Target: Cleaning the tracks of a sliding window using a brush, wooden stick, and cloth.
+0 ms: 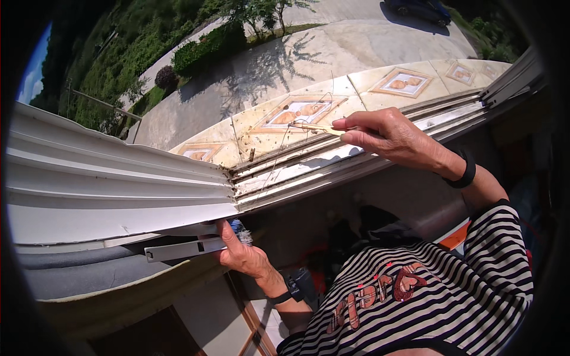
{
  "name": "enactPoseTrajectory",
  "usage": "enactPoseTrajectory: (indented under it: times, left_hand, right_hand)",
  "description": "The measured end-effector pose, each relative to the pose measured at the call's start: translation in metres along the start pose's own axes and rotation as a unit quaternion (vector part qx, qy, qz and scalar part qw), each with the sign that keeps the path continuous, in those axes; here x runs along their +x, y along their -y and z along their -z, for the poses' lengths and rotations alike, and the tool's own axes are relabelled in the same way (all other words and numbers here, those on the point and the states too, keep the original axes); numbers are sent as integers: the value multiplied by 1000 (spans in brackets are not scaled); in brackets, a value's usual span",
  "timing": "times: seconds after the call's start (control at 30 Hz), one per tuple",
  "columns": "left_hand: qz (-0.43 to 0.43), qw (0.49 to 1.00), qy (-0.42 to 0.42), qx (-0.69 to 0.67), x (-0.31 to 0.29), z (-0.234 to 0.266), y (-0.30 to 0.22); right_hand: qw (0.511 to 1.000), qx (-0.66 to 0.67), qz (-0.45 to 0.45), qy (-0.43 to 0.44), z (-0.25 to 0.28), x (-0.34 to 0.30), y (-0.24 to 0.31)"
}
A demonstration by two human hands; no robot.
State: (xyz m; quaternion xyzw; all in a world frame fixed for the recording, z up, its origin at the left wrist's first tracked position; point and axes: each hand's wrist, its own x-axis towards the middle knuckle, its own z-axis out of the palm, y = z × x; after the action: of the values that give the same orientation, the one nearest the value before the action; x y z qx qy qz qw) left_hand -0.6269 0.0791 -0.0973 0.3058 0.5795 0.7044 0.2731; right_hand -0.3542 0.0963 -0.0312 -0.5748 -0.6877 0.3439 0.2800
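Observation:
My right hand [386, 137] reaches over the window sill, pinching a slim pale yellow stick-like tool [317, 127] between thumb and fingers. The tool's far end is dark and hovers over or touches the tiled ledge [270, 146]; which of the two, I cannot tell. A thin dark wire or thread trails near that tip. Below the sill's left end, my left hand [242, 256] is closed round a brush [184, 250] with a flat grey handle and blue-and-white bristles. The window track [285, 169] runs between the hands, with dark dirt gathered at its left corner.
White ribbed window framing [113, 172] rises at the left, above a grey padded edge [77, 274]. Small dark crumbs lie on the patterned tiles. Outside are a concrete yard [344, 47], hedges [211, 50] and a parked dark blue car [418, 10].

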Motion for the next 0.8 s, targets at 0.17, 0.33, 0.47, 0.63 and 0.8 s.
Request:
enactPoseTrajectory:
  times: [0.17,0.33,0.47,0.63,0.8]
  left_hand:
    - [-8,1000,4,-16,-3,-7,2]
    - [-5,1000,-18,-15,5,10,10]
    - [-220,973,29,68,-9,9,-15]
    - [-176,961,206,45,-46,1,-16]
    - [-53,941,331,42,-75,-15,-9]
  right_hand:
    - [974,168,-3,-149,40,-5,-6]
    - [931,344,-107,-56,32,-5,18]
    - [963,252,33,-85,21,-12,17]
    - [968,189,160,-32,2,-47,19]
    - [959,232,165,-10,-6,-74,-9]
